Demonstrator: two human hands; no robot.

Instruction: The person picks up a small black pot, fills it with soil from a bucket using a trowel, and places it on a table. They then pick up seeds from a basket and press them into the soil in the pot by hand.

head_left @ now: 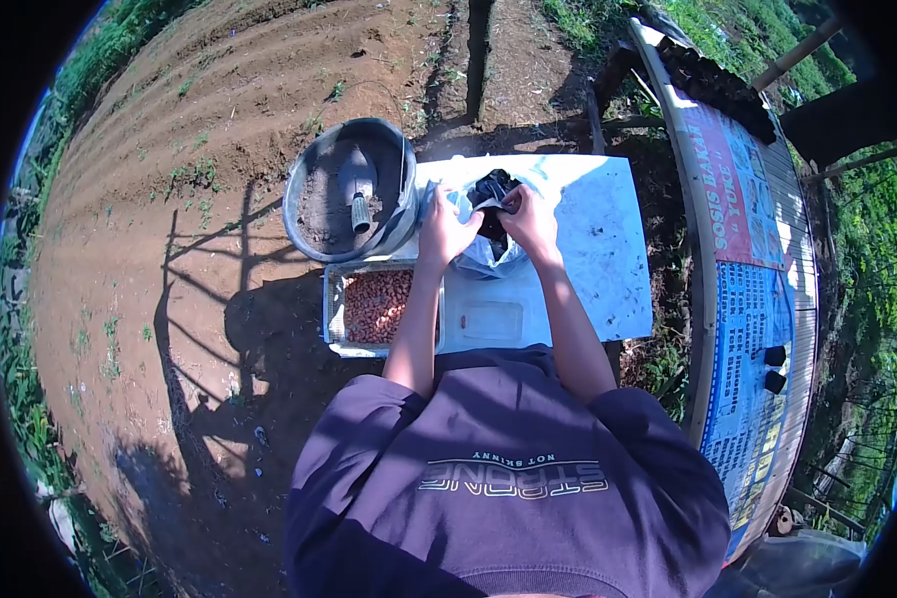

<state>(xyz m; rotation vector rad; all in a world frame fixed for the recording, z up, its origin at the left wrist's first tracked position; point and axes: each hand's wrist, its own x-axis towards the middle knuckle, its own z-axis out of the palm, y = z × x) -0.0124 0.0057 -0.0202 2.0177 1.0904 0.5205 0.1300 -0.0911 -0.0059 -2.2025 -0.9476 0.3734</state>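
My left hand [450, 231] and my right hand [532, 221] are close together over the white table. Their fingers are closed on black plastic bags [495, 187], thin and crumpled, one hand on each side. Under and around the black plastic spreads a clear plastic bag [490, 267], its lower edge on the table. The fingertips are small in view, so the exact grip is hard to see. To the left of my left forearm, a white tray [333, 317] holds many small reddish-brown pieces [376, 307], like seeds or small bulbs.
A large dark tub [296, 220] of soil stands left of the table [600, 261], with a hand trowel [359, 191] lying in it. A shallow clear container [498, 321] sits near the table's front edge. A printed banner panel [743, 299] borders the right side.
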